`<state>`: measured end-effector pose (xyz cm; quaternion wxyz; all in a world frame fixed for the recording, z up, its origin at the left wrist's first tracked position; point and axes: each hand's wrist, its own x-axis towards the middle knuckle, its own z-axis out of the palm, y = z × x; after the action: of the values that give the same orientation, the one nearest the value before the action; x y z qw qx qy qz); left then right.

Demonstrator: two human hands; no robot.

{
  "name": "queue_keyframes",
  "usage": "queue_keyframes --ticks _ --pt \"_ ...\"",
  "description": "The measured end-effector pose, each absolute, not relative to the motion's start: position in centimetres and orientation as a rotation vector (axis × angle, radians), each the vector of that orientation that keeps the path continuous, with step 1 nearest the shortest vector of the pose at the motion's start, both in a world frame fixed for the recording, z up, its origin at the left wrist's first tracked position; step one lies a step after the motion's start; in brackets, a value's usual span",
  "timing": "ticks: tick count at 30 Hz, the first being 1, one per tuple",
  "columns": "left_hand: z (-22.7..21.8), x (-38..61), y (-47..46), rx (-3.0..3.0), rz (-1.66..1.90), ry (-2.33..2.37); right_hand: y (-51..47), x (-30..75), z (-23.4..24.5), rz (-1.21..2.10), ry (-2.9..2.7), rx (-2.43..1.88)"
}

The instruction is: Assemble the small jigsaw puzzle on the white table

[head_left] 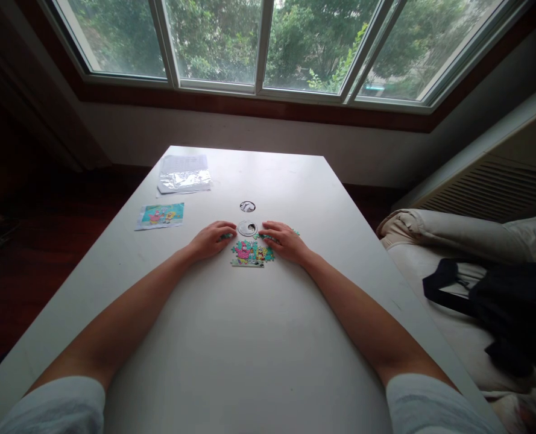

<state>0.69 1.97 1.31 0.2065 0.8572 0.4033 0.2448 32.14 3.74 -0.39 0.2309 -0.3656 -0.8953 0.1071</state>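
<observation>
Floor [82,217]: dark red, at far left, beyond the table's slanting left edge.

Table [249,337]: white, narrowing toward its far edge; a broad stretch of surface lies between the forearms.

Printed picture [161,216]: one, coloured cartoon, flat near the left edge, with open surface between it and the left hand.

Papers and clear plastic sleeve [185,173]: lying together at the far left corner, behind the printed picture, close to the edge.

Left hand [212,239]: palm down, fingers bent, tips just beside the lower disc; whether anything is gripped cannot be told.

Partly joined jigsaw puzzle [252,253]: mid-table, between the hands and slightly nearer the person; sides jagged, near border mostly straight, well apart from every table edge.

Discs: two, round; the lower disc [246,229], pale with a dark spot, just beyond the puzzle; the upper disc [248,207], farther off, a strip of white between them.

Right hand [286,240]: palm down, fingers spread over some loose puzzle pieces [297,233], partly covered; grip cannot be told. Open surface continues to the right edge.

Cushioned seat [407,259]: pale, beside that edge, bearing a black cloth item [512,307].
</observation>
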Motion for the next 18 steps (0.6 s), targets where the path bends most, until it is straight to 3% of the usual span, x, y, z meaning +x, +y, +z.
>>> queue_keyframes --ticks 11,18 --pt "1.2 0.7 1.8 2.453 0.722 1.081 5.8 34.9 -1.0 0.464 -1.917 -1.273" --pt "1.2 1.2 1.5 2.614 0.713 0.989 6.2 35.0 -1.2 0.802 -1.759 -1.312"
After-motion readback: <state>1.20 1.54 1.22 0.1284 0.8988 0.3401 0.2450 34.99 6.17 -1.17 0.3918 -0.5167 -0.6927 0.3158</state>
